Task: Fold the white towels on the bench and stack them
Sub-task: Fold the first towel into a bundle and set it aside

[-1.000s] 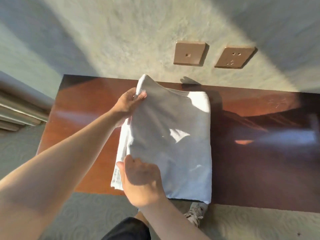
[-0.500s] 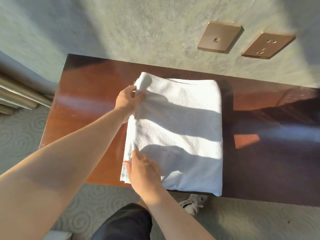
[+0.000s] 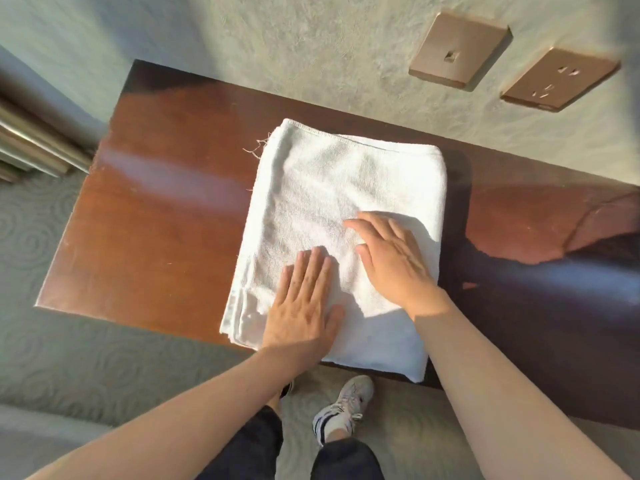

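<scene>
Wooden bench (image 3: pixel 166 216) against the wall; no writing or labels legible on anything. White towel (image 3: pixel 332 188) folded, lying flat on the bench, near edge overhanging the front slightly. My left hand (image 3: pixel 304 306) and right hand (image 3: pixel 394 261) both rest flat on it, fingers straight, side by side but apart. Two wall plates (image 3: pixel 457 50), unmarked. One loose thread (image 3: pixel 256 150) at the towel's far left corner.
</scene>
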A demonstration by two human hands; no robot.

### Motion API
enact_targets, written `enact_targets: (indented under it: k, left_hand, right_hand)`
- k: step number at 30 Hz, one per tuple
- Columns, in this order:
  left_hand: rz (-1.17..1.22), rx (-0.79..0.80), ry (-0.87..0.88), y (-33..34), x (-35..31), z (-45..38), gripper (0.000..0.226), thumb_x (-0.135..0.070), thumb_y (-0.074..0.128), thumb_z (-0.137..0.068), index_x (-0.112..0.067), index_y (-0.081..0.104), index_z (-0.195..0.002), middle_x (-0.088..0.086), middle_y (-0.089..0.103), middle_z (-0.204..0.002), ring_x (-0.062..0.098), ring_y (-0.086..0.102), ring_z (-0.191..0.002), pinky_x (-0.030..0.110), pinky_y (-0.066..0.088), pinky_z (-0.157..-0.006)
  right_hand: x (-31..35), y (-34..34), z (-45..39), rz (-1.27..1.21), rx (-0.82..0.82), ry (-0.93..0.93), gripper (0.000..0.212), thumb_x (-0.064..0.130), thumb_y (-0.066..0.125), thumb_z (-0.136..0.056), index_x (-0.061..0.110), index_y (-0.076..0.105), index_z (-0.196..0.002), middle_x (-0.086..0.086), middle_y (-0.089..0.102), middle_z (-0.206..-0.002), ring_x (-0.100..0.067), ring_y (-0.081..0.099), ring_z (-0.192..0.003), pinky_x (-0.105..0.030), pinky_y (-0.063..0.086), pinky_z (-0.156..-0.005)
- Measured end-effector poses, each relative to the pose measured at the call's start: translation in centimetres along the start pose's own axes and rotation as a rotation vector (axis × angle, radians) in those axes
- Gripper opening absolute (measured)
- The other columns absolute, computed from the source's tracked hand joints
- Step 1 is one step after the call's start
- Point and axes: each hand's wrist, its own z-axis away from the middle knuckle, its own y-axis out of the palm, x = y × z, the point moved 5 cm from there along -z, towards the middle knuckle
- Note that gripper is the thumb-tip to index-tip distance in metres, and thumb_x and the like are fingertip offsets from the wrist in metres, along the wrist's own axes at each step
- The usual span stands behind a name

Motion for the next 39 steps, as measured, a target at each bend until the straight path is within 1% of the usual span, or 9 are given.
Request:
enact_targets:
  k: [5, 11, 15, 19, 22, 25, 28, 30, 39]
  left_hand:
    - [-0.204, 0.062, 0.201, 0.0, 1.6, -2.1, 0.073, -0.058, 0.021, -0.105, -0.016, 0.007, -0.163, 0.004, 0.002, -0.171, 0.024, -0.002, -0.157, 0.049, 0.015, -0.126]
    - [-0.478, 0.216, 0.572, -3.1, 5.6, -10.7, 0.078, -0.075, 0.018, -0.096, -0.038, -0.006, -0.161, -0.007, -0.012, -0.17, 0.025, -0.013, -0.156, 0.05, -0.007, -0.125]
    - [-0.556, 0.232, 0.535, -6.0, 6.3, -16.2, 0.076, -0.076, 0.022, -0.094, -0.047, -0.009, -0.158, -0.005, -0.015, -0.168, 0.026, -0.021, -0.154, 0.05, -0.015, -0.124]
    - [-0.263, 0.108, 0.383, -5.6, 2.3, -13.7, 0.056, -0.026, 0.034, -0.103, -0.035, 0.029, -0.158, -0.002, 0.002, -0.17, 0.018, -0.012, -0.156, 0.039, -0.012, -0.126]
    - [0.013, 0.033, 0.268, -3.1, -1.4, -8.9, 0.057, -0.028, 0.029, -0.098, -0.015, 0.047, -0.151, 0.004, 0.03, -0.164, 0.021, 0.016, -0.155, 0.037, 0.008, -0.127]
    - [-0.089, -0.015, 0.196, -1.0, -1.4, -6.3, 0.061, -0.036, 0.036, -0.102, -0.01, 0.034, -0.157, 0.007, 0.022, -0.167, 0.023, 0.013, -0.156, 0.043, 0.014, -0.126]
    - [-0.167, -0.005, 0.184, -0.1, -1.0, -6.5, 0.068, -0.04, 0.038, -0.102, -0.012, 0.019, -0.161, 0.007, 0.009, -0.169, 0.023, 0.004, -0.157, 0.043, 0.009, -0.127]
    - [-0.183, 0.022, 0.202, 0.3, -1.0, -7.0, 0.07, -0.042, 0.034, -0.103, -0.014, 0.012, -0.163, 0.005, 0.006, -0.17, 0.022, 0.0, -0.157, 0.045, 0.008, -0.127]
    - [-0.178, 0.004, 0.225, 0.7, -0.9, -7.4, 0.069, -0.048, 0.027, -0.104, -0.017, 0.009, -0.163, 0.002, 0.006, -0.171, 0.023, 0.003, -0.157, 0.048, 0.013, -0.126]
  right_hand:
    - [-2.7, 1.0, 1.5, 0.042, -0.042, 0.074, 0.046, 0.039, 0.034, -0.107, 0.045, 0.029, -0.152, 0.021, 0.024, -0.162, -0.022, 0.035, -0.142, -0.049, 0.031, -0.113]
    - [-2.9, 1.3, 5.1, 0.148, -0.146, 0.405, 0.053, 0.032, 0.02, -0.105, 0.024, 0.043, -0.151, 0.0, 0.048, -0.152, -0.027, 0.058, -0.115, -0.041, 0.046, -0.093]
    - [0.4, 3.4, 6.6, -0.04, -0.167, 0.642, 0.055, 0.034, 0.022, -0.103, 0.019, 0.033, -0.154, -0.003, 0.043, -0.151, -0.024, 0.047, -0.132, -0.038, 0.024, -0.116]
    - [1.6, 3.2, 5.8, -0.226, -0.219, 0.664, 0.028, 0.02, 0.049, -0.098, 0.007, 0.057, -0.121, -0.012, 0.055, -0.119, -0.032, 0.055, -0.11, -0.037, 0.039, -0.093]
    - [0.0, 1.7, 5.4, -0.371, -0.376, 0.613, 0.027, 0.011, 0.051, -0.097, 0.007, 0.062, -0.122, -0.012, 0.058, -0.117, -0.032, 0.057, -0.105, -0.039, 0.045, -0.085]
    - [-1.0, 0.1, 5.0, -0.132, -0.534, 0.388, 0.035, 0.015, 0.05, -0.093, 0.01, 0.067, -0.123, -0.012, 0.062, -0.127, -0.033, 0.057, -0.118, -0.043, 0.042, -0.1]
    - [-3.1, 1.2, 3.7, -0.044, -0.308, 0.301, 0.055, 0.038, 0.033, -0.1, 0.025, 0.042, -0.153, -0.004, 0.028, -0.165, -0.026, 0.02, -0.154, -0.052, 0.011, -0.124]
    - [-4.9, 2.3, 3.0, 0.046, -0.169, 0.287, 0.061, 0.05, 0.021, -0.101, 0.034, 0.018, -0.16, 0.003, 0.002, -0.17, -0.02, -0.004, -0.157, -0.052, -0.005, -0.124]
    - [-13.9, -0.4, 0.6, 0.127, -0.211, 0.368, 0.064, 0.057, 0.02, -0.102, 0.038, 0.005, -0.161, 0.006, -0.003, -0.17, -0.017, -0.009, -0.156, -0.043, -0.004, -0.126]
